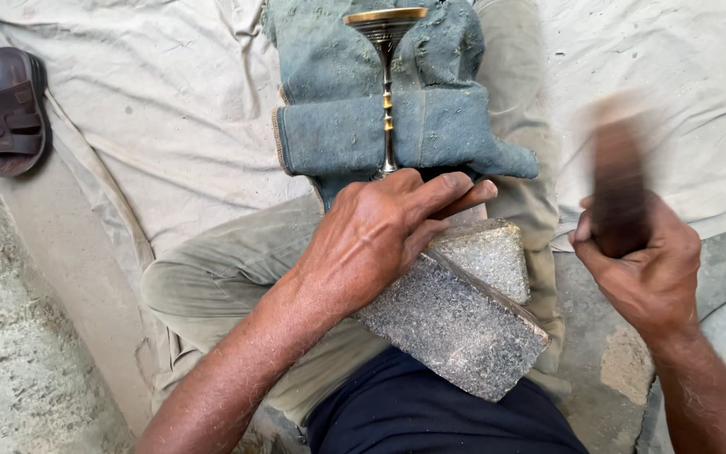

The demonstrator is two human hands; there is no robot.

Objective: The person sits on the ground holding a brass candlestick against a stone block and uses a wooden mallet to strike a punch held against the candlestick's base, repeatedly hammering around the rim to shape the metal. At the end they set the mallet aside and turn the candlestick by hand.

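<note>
My left hand (380, 231) grips the near end of a slim metal stem with a flared brass cup (385, 25) at its far end. The stem lies along a folded blue-grey cloth (439, 126) on my leg. Under that hand a rough grey stone block (455, 315) rests on my lap. My right hand (640, 269) is raised at the right, closed around a dark wooden tool (618, 181) that is blurred by motion.
A pale canvas sheet (170, 101) covers the ground ahead. Dark sandals (6, 105) lie at the top left, by a bare concrete floor (10, 361). My legs in khaki trousers (212, 277) stretch forward.
</note>
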